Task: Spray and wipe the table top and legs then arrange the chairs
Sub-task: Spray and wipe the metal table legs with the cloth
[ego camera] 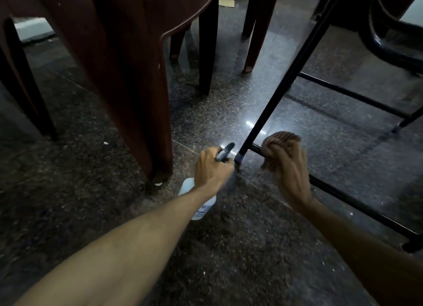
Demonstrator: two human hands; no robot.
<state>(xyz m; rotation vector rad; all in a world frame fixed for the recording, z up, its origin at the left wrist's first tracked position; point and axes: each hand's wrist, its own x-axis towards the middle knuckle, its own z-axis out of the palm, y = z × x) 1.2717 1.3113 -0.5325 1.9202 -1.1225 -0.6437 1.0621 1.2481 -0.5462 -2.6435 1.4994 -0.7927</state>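
Note:
I am low down near the floor. My left hand grips a white spray bottle with a dark nozzle aimed at the foot of a black metal table leg. My right hand holds a brown cloth bunched around the black lower crossbar right beside that leg's foot. The table top is out of view.
A dark red plastic chair stands close on the left, its front leg near my left hand. More chair legs stand behind. A black chair frame is at the upper right. The floor is polished speckled stone.

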